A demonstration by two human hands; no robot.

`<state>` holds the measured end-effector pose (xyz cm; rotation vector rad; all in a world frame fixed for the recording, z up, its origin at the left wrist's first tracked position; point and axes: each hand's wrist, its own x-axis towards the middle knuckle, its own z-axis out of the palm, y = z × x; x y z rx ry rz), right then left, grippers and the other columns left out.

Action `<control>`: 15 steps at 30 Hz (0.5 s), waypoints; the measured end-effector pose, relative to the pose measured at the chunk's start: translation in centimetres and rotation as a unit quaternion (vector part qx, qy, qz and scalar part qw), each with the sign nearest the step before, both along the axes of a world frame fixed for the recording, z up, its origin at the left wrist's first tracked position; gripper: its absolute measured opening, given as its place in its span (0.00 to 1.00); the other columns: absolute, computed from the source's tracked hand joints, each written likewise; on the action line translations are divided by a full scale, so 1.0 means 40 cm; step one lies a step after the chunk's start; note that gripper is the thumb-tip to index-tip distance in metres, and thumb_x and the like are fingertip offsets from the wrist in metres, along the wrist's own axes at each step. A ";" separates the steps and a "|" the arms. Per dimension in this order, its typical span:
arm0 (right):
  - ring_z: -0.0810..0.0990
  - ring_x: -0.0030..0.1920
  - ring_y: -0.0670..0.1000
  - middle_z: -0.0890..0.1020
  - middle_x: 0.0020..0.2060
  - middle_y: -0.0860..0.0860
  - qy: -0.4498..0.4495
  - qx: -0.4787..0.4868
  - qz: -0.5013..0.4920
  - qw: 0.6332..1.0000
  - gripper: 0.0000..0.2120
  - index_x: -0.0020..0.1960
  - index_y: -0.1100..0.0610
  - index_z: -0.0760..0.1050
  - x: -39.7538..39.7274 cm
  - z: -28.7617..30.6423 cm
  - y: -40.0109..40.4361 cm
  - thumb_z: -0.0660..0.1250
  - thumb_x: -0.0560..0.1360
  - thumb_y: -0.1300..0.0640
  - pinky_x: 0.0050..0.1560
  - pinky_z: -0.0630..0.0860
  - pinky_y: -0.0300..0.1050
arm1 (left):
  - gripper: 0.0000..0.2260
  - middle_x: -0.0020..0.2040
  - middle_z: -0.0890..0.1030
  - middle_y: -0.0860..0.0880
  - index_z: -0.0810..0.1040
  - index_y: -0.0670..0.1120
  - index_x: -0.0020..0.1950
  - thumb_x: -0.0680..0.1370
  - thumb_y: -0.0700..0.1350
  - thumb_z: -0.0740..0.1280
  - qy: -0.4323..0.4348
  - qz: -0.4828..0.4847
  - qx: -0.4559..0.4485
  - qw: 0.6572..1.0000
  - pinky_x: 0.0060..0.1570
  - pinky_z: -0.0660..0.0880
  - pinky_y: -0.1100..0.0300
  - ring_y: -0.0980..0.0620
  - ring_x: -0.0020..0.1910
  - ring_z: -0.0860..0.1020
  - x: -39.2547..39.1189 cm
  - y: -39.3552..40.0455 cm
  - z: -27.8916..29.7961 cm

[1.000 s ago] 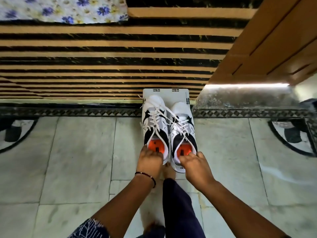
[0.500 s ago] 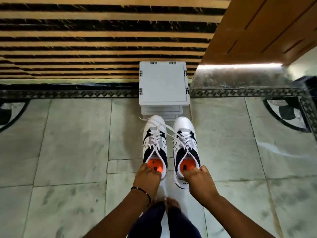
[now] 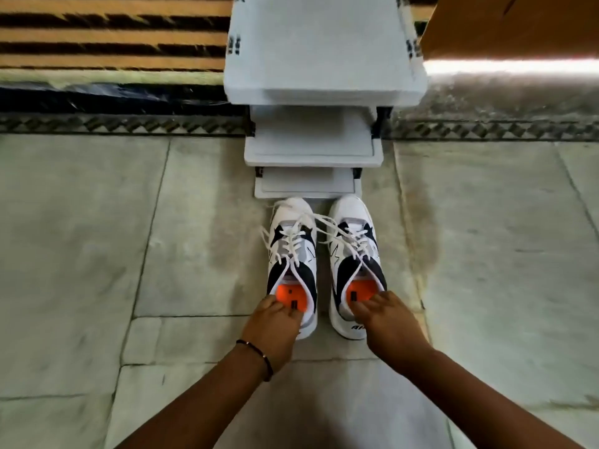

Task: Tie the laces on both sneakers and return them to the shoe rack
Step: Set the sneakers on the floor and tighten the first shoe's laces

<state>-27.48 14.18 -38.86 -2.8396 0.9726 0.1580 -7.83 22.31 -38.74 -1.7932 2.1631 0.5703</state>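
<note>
Sneakers on the floor in front of the rack

Sneakers sit side by side on the pale stone floor, toes pointing away from us toward the white shoe rack. We hold the left sneaker with our left hand, fingers curled over its heel collar and dipping onto the orange insole. Our right hand grips the right sneaker the same way at its heel. Both hands are closed on the shoes, a small gap apart.

White laces lie loose and untied, strands crossing from one sneaker to the other. The toes come just short of the lowest shelf of the rack. A dark bracelet circles our left wrist. Far beyond the rack on the left lies a striped black and tan surface.
</note>
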 end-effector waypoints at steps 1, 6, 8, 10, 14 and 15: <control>0.79 0.31 0.53 0.83 0.29 0.51 -0.008 -0.021 0.007 1.000 0.21 0.43 0.57 0.80 -0.008 -0.038 0.003 0.70 0.49 0.64 0.40 0.75 0.41 | 0.13 0.23 0.79 0.53 0.79 0.49 0.29 0.47 0.46 0.73 -0.017 -0.019 -0.007 1.000 0.45 0.74 0.64 0.55 0.26 0.78 -0.002 0.003 -0.022; 0.77 0.31 0.54 0.81 0.30 0.52 -0.056 -0.071 0.036 0.995 0.18 0.44 0.57 0.80 -0.022 -0.156 0.010 0.55 0.60 0.63 0.42 0.74 0.44 | 0.12 0.26 0.79 0.53 0.78 0.49 0.31 0.50 0.47 0.71 -0.024 -0.038 -0.078 0.996 0.49 0.67 0.64 0.55 0.29 0.78 -0.002 -0.014 -0.103; 0.76 0.30 0.53 0.80 0.29 0.51 -0.056 -0.071 0.038 0.995 0.16 0.43 0.57 0.79 -0.017 -0.165 0.014 0.60 0.58 0.65 0.40 0.75 0.42 | 0.09 0.39 0.82 0.48 0.77 0.46 0.42 0.63 0.42 0.67 -0.028 -0.035 -0.059 0.997 0.58 0.67 0.59 0.48 0.42 0.79 -0.004 -0.022 -0.102; 0.75 0.28 0.53 0.78 0.27 0.50 -0.052 -0.056 0.037 0.996 0.16 0.41 0.56 0.79 -0.009 -0.162 0.019 0.67 0.54 0.65 0.38 0.74 0.41 | 0.09 0.48 0.81 0.43 0.74 0.42 0.49 0.70 0.38 0.60 -0.033 -0.040 -0.042 0.998 0.62 0.63 0.55 0.41 0.49 0.76 -0.005 -0.027 -0.105; 0.75 0.28 0.51 0.78 0.26 0.47 -0.025 -0.001 0.032 0.999 0.16 0.37 0.53 0.75 -0.002 -0.142 0.053 0.70 0.50 0.63 0.36 0.73 0.40 | 0.08 0.50 0.81 0.43 0.73 0.43 0.50 0.72 0.40 0.59 -0.040 -0.028 -0.040 0.998 0.62 0.63 0.54 0.40 0.51 0.76 -0.010 -0.007 -0.113; 0.75 0.28 0.50 0.78 0.26 0.47 -0.022 0.014 0.033 0.999 0.16 0.36 0.52 0.74 -0.005 -0.134 0.067 0.71 0.51 0.63 0.36 0.73 0.39 | 0.09 0.50 0.81 0.43 0.72 0.43 0.51 0.72 0.40 0.59 -0.035 -0.032 -0.035 0.998 0.63 0.63 0.54 0.40 0.51 0.76 -0.017 0.005 -0.112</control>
